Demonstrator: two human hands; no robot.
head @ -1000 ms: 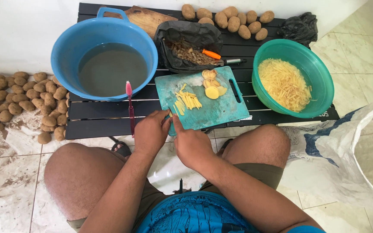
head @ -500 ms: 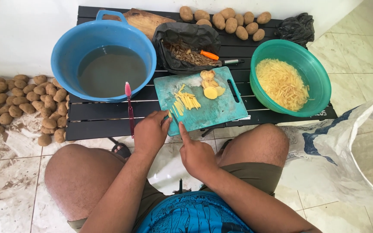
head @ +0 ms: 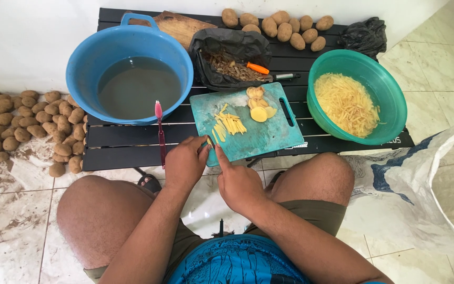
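Left hand [head: 185, 164]: curled at near edge of teal board [head: 248, 123], grasp unclear. Right hand [head: 237, 181]: beside it, forefinger on board. Potato strips [head: 229, 125] just beyond fingers. Blue basin [head: 130, 68] beyond left hand; green bowl [head: 390, 94] beyond right, both on counter [head: 127, 139].

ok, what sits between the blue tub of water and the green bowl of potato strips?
In the head view, the teal cutting board lies between the blue tub and the green bowl, carrying cut potato strips and potato slices.
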